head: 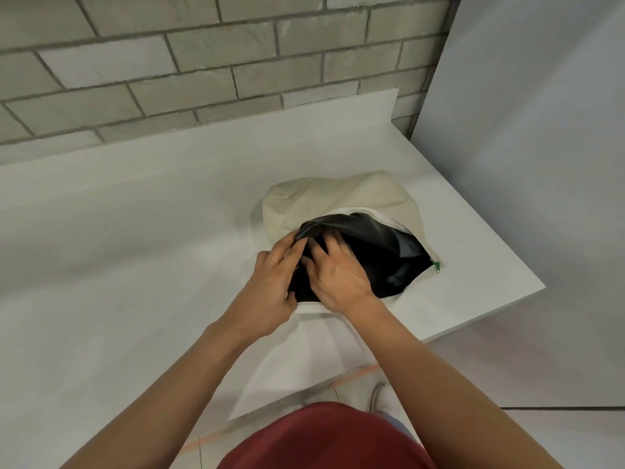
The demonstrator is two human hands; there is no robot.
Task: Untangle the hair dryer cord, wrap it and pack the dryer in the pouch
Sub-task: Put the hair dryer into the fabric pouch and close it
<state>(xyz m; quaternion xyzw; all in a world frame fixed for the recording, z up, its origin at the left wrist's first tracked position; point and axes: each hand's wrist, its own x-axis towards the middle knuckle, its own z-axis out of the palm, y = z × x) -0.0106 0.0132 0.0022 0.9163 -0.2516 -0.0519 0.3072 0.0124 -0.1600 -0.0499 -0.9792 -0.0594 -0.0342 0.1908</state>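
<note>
Grey brick wall [135,62] fills the top and upper left of my view. Below it a white counter [135,231] runs across the middle, its corner ending at right of centre. A pale flat panel [541,164] takes the whole right side. Red garment [324,438] at bottom centre, both bare forearms coming up from the lower corners.

The pouch [338,198] lies on the counter just right of frame centre, near the counter's right corner. It is cream fabric, mouth gaping toward the camera, black lining [382,238] showing inside. I can't make out the dryer or its cord in that dark interior.

The hands are close together at the pouch mouth, just beside each other. The left hand [270,286] pinches the raised edge of the lining at the opening's upper left. The right hand [338,275] is reached into the opening with its fingers [318,247] spread over the dark inside; I can't tell if they grip anything.

A white shoe [380,397] is on the floor, lower centre-right. A small green zipper pull [437,265] sits at the right end of the pouch mouth.
</note>
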